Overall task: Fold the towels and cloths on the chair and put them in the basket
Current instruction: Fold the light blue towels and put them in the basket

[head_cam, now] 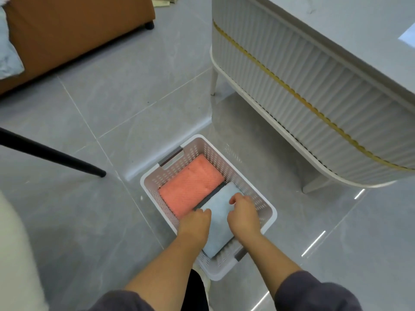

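The folded pale blue towel with a grey band along its far edge (219, 213) is in the near half of the white perforated plastic basket (217, 160), held between both hands. The left hand (194, 223) has its fingers curled over the towel's left side. The right hand (243, 215) grips the right side, fingers hooked round the edge.

The towel's long axis runs away from the person, roughly along the basket's length. Its near end is up by the near handle wall and seems to sit higher than the far end; I cannot tell whether the towel rests on the bottom. The banded far edge lies just beside the folded salmon-pink textured towel (190, 187), which lies flat across the far half by the far handle.

The step in hand looks like the set-down. The towel lies directly between the hands, both equally near, so the move should need only lowering the near end and letting go without disturbing the fold.

The basket stands on grey floor tiles (112, 97). At the upper left a brown upholstered seat (78, 25) carries a pale crumpled cloth (7, 52), so more probably remains to fold. A white fluted cabinet with gold trim (314, 90) stands to the right, and a black tapered leg (51, 153) to the left.
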### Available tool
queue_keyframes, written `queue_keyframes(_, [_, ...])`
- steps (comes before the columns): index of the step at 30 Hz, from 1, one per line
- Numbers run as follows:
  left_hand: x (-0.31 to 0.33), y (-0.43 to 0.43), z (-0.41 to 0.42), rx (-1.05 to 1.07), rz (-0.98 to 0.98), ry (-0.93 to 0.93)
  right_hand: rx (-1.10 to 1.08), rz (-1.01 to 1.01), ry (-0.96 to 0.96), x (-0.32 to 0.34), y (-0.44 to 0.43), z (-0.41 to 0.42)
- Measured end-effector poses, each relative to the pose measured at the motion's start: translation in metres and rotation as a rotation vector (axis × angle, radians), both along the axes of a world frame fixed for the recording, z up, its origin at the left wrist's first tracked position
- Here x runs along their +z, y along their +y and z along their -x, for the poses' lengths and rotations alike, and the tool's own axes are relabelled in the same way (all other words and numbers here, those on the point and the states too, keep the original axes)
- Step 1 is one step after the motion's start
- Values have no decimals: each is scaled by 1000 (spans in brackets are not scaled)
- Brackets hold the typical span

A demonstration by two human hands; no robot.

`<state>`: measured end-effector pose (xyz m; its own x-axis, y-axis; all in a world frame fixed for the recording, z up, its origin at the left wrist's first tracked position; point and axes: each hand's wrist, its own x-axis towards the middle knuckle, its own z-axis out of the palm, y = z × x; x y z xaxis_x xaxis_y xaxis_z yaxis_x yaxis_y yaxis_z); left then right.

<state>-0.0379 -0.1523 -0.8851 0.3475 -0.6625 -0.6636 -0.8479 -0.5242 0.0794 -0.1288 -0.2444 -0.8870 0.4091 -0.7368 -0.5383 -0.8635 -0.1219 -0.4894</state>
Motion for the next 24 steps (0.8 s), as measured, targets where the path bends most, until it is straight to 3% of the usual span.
queue_keyframes(4, [-7,-4,3,-29,-89,189,272,-105,162,-18,-19,-12])
queue_keyframes(13, [-25,-12,9,-124,-257,79,337,-49,231,-50,-21,-20])
queue_keyframes(19, [1,-10,-9,-209,-290,94,385,-50,164,-27,-23,-16])
queue_keyframes(24, [80,-7,-29,-187,-300,7,376,-20,15,40,-17,-6])
